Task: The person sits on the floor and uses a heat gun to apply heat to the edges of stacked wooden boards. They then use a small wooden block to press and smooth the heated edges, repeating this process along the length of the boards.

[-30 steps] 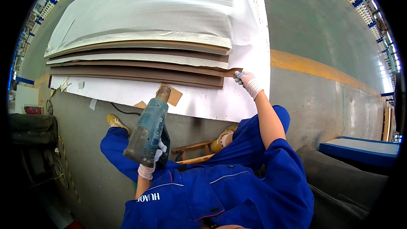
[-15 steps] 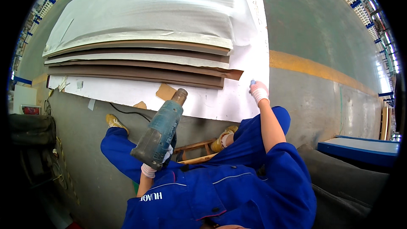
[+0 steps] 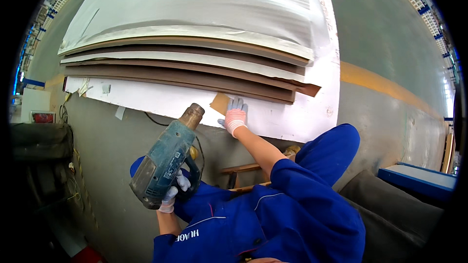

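Note:
My left hand (image 3: 176, 192), in a pale glove, is wrapped round the handle of a teal heat gun (image 3: 168, 153) whose metal nozzle points up and away. My right hand (image 3: 236, 113), in a striped glove, lies with fingers stretched out on the white board (image 3: 273, 122), beside a small tan piece of sheet (image 3: 220, 102). Just beyond its fingertips is the near edge of a stack of brown panels (image 3: 185, 84). From the stack's right end a brown strip (image 3: 309, 89) sticks out.
White foam sheeting (image 3: 195, 5) covers the far part of the stack. A black cord (image 3: 157, 120) hangs below the board's near edge. By my legs stands a wooden stool (image 3: 242, 168). Dark cloth (image 3: 385, 219) and a blue-edged panel (image 3: 419, 180) are at right.
My right hand has moved left from near the board's right edge to beside the tan piece. The heat gun has shifted slightly left and still sits in my left hand. The view has shifted.

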### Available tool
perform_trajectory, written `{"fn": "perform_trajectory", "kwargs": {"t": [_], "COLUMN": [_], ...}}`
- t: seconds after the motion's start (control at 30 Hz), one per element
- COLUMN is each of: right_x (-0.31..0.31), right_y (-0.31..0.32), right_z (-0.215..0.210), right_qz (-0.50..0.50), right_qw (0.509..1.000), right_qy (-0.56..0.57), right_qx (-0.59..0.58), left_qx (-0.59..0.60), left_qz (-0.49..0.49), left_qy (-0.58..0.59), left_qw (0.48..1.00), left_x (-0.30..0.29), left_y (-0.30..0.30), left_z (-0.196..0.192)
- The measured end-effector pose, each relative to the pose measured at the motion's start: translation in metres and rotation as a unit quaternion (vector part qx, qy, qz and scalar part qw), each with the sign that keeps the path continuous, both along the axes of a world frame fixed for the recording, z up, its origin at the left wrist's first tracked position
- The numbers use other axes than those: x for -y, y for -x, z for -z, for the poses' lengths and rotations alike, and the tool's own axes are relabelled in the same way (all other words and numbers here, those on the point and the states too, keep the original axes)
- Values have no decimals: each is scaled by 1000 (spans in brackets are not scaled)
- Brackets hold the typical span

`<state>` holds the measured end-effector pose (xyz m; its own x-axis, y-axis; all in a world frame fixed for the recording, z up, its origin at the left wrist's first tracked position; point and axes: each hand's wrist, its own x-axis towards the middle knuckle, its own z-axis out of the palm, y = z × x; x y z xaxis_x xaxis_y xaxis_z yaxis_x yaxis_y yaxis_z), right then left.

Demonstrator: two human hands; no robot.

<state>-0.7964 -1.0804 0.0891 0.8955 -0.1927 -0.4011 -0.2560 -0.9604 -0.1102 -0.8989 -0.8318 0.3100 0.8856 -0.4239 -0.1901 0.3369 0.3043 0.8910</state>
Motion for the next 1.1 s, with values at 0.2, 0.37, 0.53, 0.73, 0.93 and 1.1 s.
{"fn": "perform_trajectory", "kwargs": {"t": [0.2,0.37,0.53,0.73,0.93,1.1], "right_x": [22,92,129,128,132,157], "right_y": [17,94,159,140,89,51], "right_z": [18,-9,-48,-88,-57,-23], "right_qz": [-9,288,394,423,563,710], "right_qw": [1000,823,312,247,380,381], "right_qy": [1,-490,-852,-832,-595,-481], "right_qx": [-10,-13,144,259,430,346], "left_qx": [18,39,40,70,34,56], "left_qz": [-15,13,73,115,123,113], "left_qy": [-28,-37,-9,15,27,3], "left_qw": [999,998,996,991,991,992], "left_x": [17,53,82,87,73,66], "left_y": [-3,-1,9,15,16,23], "left_z": [7,7,-1,-8,-2,12]}}
